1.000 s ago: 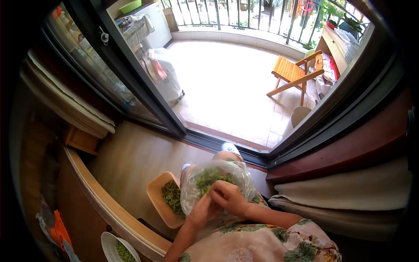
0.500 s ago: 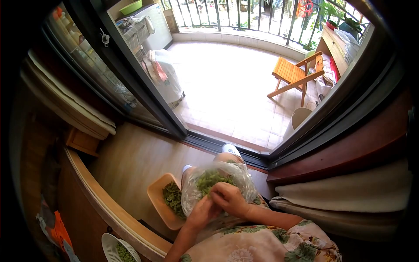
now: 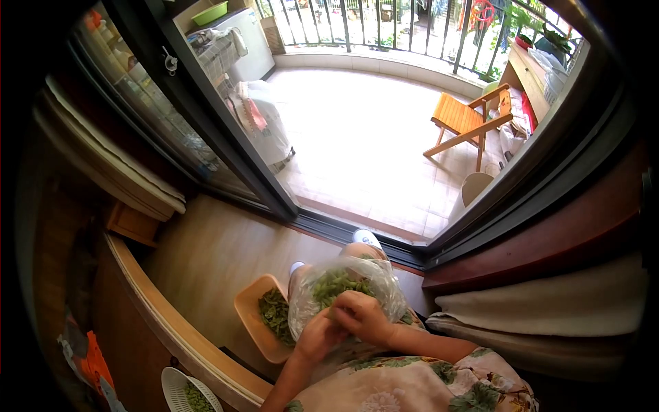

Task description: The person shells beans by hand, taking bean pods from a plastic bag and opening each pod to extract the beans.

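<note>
A clear plastic bag (image 3: 312, 285) lies open across my lap, with green pods (image 3: 338, 283) heaped inside. At its near edge my left hand (image 3: 321, 334) and my right hand (image 3: 362, 317) meet, fingers closed and pressed together. Between the fingertips is a small green pod, mostly hidden by the hands. On the floor to the left, a tan plastic basin (image 3: 250, 310) holds darker green hulls (image 3: 276, 314). A white slotted basket (image 3: 170, 386) at the lower left contains small green beans (image 3: 198, 397).
A curved wooden edge (image 3: 161, 323) runs along my left side. Ahead, a sliding door frame (image 3: 226, 130) opens onto a tiled balcony with a folding wooden chair (image 3: 458, 115) and a pale bin (image 3: 472, 191). Folded fabric (image 3: 542, 295) lies at the right.
The view has shifted slightly. My hands stay together over the bag, with the right fingers a little differently bent.
</note>
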Tool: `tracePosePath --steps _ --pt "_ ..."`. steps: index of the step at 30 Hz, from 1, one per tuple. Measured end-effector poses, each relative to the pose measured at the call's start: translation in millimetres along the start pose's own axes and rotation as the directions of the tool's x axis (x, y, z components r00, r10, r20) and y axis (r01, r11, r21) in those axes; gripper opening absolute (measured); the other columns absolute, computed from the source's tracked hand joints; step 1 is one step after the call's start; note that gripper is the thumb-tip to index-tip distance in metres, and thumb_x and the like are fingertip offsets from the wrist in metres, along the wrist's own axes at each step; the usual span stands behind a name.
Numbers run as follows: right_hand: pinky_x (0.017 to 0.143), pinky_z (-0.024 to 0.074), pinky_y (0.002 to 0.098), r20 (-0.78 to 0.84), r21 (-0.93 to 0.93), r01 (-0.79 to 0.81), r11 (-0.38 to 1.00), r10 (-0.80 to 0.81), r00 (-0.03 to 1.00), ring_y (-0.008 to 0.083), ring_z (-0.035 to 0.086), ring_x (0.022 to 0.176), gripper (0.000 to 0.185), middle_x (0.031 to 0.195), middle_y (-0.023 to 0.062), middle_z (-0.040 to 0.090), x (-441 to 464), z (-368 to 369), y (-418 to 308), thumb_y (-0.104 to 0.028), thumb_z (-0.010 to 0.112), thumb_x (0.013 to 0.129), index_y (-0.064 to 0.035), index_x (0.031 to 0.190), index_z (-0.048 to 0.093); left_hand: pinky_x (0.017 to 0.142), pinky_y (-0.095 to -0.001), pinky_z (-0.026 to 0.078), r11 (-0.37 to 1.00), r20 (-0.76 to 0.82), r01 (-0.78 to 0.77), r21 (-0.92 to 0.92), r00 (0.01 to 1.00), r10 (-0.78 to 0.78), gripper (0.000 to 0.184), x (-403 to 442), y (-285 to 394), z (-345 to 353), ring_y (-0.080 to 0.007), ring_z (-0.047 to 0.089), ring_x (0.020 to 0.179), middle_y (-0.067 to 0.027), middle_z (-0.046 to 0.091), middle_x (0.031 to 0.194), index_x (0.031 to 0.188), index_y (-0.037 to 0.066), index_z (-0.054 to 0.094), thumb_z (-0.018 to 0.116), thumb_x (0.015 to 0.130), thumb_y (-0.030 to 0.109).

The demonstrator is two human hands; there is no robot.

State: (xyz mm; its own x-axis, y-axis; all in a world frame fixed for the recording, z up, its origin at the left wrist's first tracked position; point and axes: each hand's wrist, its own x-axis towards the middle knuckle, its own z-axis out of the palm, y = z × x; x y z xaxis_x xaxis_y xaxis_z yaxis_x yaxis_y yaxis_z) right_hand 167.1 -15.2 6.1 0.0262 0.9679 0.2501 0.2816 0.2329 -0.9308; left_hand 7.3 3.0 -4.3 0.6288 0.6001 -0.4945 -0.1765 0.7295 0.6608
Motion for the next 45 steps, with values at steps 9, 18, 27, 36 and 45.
tracePosePath --steps 9,18,27,36,45 --pt "0.060 0.0452 0.0209 0.147 0.578 -0.431 0.693 0.431 0.890 0.0065 0.054 0.068 0.010 0.076 -0.0009 0.057 4.1 -10.3 3.1 -0.010 0.056 0.091 -0.0010 0.088 0.057 0.065 -0.0224 0.043 0.992 -0.064 0.011 0.124 0.998 -0.004 0.021 1.0 -5.2 -7.3 -0.0113 0.053 0.072 -0.0033 0.058 0.084 0.111 0.002 0.057 0.044 0.094 0.007" --pt "0.060 0.0425 0.0200 0.053 0.397 -0.364 0.843 0.374 0.926 0.0046 0.049 0.068 0.011 0.076 -0.0019 0.056 5.6 -8.9 13.3 -0.011 0.058 0.090 -0.0009 0.087 0.059 0.065 -0.0208 0.043 0.977 -0.100 -0.063 0.203 0.991 0.085 0.024 2.0 -8.0 -10.0 -0.0086 0.053 0.072 -0.0007 0.059 0.083 0.111 0.003 0.058 0.046 0.099 0.019" --pt "0.066 0.0475 0.0255 0.071 0.329 -0.402 0.855 0.402 0.913 0.0104 0.055 0.072 0.013 0.082 0.0036 0.059 5.3 -8.3 17.0 -0.011 0.058 0.088 0.0007 0.092 0.058 0.063 -0.0241 0.044 0.766 -0.096 -0.178 0.618 0.950 0.298 0.019 -1.7 -5.3 4.6 -0.0088 0.055 0.071 -0.0030 0.062 0.080 0.100 -0.001 0.063 0.056 0.094 0.016" --pt "0.066 0.0441 0.0271 0.199 0.287 -0.441 0.851 0.397 0.896 0.0100 0.051 0.074 0.014 0.079 0.0037 0.056 0.7 -1.7 19.5 -0.012 0.057 0.084 -0.0001 0.091 0.056 0.066 -0.0307 0.046 0.571 -0.106 -0.225 0.790 0.866 0.488 0.017 -3.9 -1.9 9.1 -0.0181 0.058 0.071 -0.0131 0.061 0.079 0.096 -0.001 0.061 0.055 0.093 0.014" --pt "0.062 0.0408 0.0244 0.248 0.411 -0.507 0.758 0.442 0.862 0.0089 0.048 0.070 0.010 0.073 0.0009 0.053 1.8 -1.7 14.5 -0.010 0.057 0.081 -0.0009 0.084 0.057 0.061 -0.0314 0.045 0.423 -0.086 -0.229 0.876 0.790 0.607 0.017 -4.3 5.0 10.7 -0.0193 0.055 0.065 -0.0101 0.058 0.073 0.085 -0.001 0.061 0.063 0.089 0.016"
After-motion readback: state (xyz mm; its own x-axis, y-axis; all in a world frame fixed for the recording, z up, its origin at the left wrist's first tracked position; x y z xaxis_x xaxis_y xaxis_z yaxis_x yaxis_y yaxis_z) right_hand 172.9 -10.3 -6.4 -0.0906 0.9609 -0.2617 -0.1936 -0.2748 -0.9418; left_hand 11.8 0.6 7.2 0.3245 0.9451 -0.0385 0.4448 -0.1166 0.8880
